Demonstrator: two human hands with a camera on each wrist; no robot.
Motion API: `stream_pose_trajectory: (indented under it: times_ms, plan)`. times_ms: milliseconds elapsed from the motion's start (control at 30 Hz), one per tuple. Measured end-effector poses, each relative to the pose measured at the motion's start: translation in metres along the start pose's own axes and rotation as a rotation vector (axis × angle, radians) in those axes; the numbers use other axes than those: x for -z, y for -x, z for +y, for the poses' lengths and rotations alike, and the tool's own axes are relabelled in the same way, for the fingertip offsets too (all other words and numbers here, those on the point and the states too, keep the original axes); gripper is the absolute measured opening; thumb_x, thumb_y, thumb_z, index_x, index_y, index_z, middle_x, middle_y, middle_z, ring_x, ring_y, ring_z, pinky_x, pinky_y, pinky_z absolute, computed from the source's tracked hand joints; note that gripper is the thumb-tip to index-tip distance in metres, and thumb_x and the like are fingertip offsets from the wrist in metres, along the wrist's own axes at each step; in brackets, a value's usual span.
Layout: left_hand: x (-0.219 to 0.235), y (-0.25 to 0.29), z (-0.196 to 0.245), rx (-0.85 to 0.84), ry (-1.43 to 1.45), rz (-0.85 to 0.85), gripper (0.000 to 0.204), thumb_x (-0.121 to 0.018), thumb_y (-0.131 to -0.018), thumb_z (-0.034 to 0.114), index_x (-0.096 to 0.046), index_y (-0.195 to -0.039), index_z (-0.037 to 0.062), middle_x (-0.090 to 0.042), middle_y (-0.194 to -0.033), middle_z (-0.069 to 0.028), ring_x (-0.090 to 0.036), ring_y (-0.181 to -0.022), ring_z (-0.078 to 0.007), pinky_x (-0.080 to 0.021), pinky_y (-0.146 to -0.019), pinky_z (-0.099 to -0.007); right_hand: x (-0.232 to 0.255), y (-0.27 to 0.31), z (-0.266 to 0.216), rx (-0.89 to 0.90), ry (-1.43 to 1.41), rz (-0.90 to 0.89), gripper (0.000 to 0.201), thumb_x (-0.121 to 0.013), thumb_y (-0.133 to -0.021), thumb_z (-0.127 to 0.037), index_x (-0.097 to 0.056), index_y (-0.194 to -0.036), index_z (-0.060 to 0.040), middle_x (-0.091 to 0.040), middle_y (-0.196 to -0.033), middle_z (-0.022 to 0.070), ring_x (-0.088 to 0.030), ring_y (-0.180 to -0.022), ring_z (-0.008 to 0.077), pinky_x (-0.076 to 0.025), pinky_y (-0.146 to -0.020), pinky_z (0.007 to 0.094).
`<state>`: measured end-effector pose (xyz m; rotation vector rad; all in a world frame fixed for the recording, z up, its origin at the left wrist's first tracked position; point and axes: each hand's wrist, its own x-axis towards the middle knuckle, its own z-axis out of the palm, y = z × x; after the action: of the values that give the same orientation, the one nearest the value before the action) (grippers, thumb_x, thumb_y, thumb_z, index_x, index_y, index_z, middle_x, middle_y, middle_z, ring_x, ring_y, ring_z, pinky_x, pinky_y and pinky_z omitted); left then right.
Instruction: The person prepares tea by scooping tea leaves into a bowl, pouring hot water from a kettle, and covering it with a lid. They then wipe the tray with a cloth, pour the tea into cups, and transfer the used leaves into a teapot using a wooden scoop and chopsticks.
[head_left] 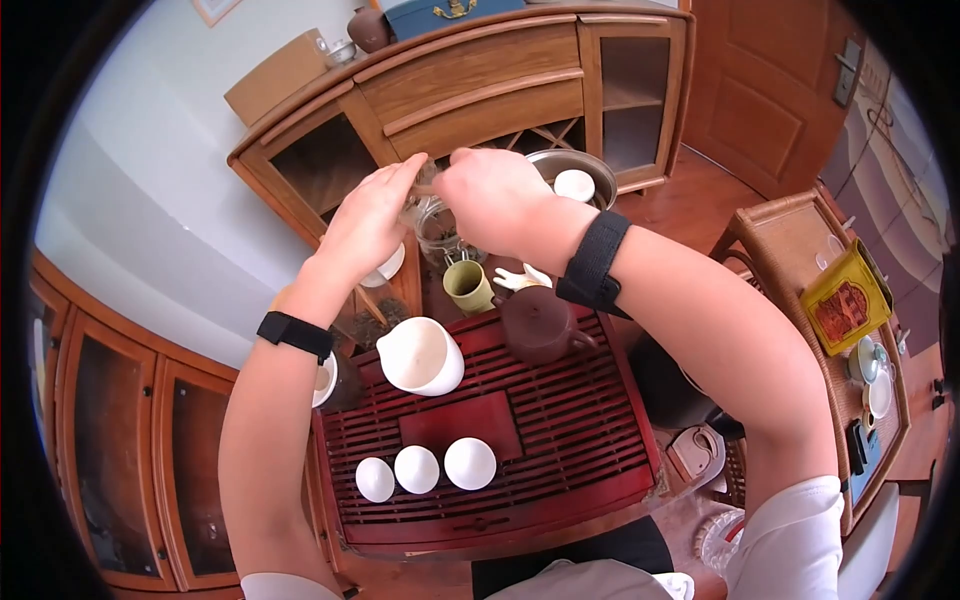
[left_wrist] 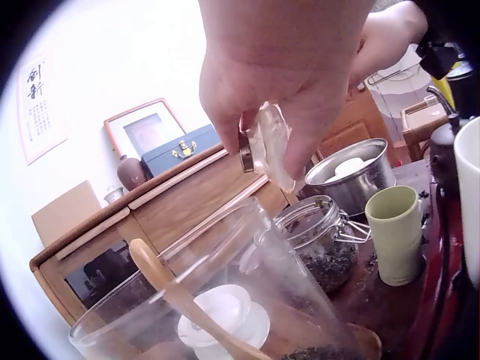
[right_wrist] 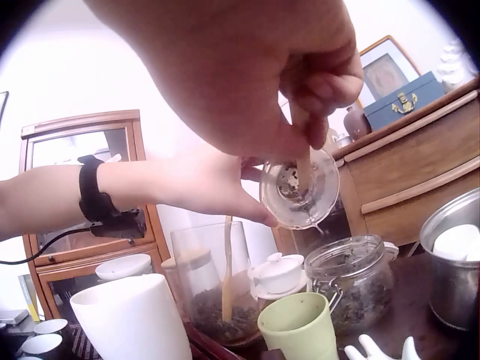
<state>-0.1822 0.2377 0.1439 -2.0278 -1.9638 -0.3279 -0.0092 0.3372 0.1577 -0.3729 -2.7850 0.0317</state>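
My left hand (head_left: 365,220) grips a small clear glass vessel (right_wrist: 326,187), tipped with its round mouth toward the right wrist camera. Dark bits show inside it. In my right hand (head_left: 500,195) a pale wooden stick (right_wrist: 303,169) is pinched, its lower end reaching into that glass. Just beneath stands an open clamp-lid glass jar (right_wrist: 360,285) with dark dried leaves, likely tea. Beside the jar is a light green cup (head_left: 466,287). A larger clear glass container (left_wrist: 225,247) holds more leaves and a wooden spoon (left_wrist: 184,300).
A dark red slatted tea tray (head_left: 560,430) bears a white pitcher (head_left: 425,355), a brown teapot (head_left: 540,325) and three white cups. Behind the jar stand a steel pot (left_wrist: 367,176) and a white lidded bowl (right_wrist: 277,276). A white hand-shaped ornament (head_left: 522,278) lies near the teapot.
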Motion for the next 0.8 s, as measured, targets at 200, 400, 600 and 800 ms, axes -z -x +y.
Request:
stream_pose_trajectory:
  times_ms: [200,400,600,800]
  plan:
    - [-0.002,0.0,0.002,0.012,0.021,0.039,0.077,-0.064,-0.07,-0.01,-0.042,-0.142,0.0049,-0.056,-0.134,-0.0198,-0.051,-0.127,-0.036,-0.045,-0.106,-0.0417,-0.009,-0.01,-0.001,0.005,-0.051,0.05,0.019,-0.068,-0.078,-0.008,-0.073,-0.096,-0.0045,-0.07,-0.099,0.0157,-0.069,-0.096,0.0309,-0.057,-0.082,0.039]
    - [-0.005,0.002,-0.005,-0.043,-0.133,0.047,0.077,-0.068,-0.07,-0.008,-0.043,-0.142,0.0052,-0.057,-0.133,-0.019,-0.051,-0.128,-0.0346,-0.047,-0.104,-0.0408,0.009,0.003,-0.001,-0.038,0.001,-0.086,0.023,-0.066,-0.077,-0.007,-0.072,-0.098,-0.0031,-0.068,-0.1,0.0172,-0.067,-0.097,0.0321,-0.055,-0.084,0.0406]
    - [0.028,0.004,0.026,0.417,0.165,0.191,0.084,-0.08,-0.072,-0.001,-0.039,-0.145,0.0033,-0.057,-0.134,-0.0185,-0.059,-0.121,-0.0322,-0.048,-0.103,-0.0387,0.04,0.041,-0.013,-0.15,-0.154,0.04,0.031,-0.058,-0.083,-0.004,-0.065,-0.113,-0.0024,-0.066,-0.097,0.0201,-0.065,-0.094,0.0382,-0.053,-0.081,0.0455]
    - [0.082,0.055,0.079,0.635,1.327,0.465,0.09,-0.082,-0.078,0.002,-0.026,-0.148,-0.0075,-0.055,-0.134,-0.0213,-0.06,-0.115,-0.0223,-0.049,-0.099,-0.0323,0.067,0.156,-0.047,-0.073,-0.442,0.493,0.033,-0.05,-0.091,0.004,-0.057,-0.123,-0.0004,-0.066,-0.098,0.0222,-0.064,-0.09,0.0406,-0.052,-0.079,0.0423]
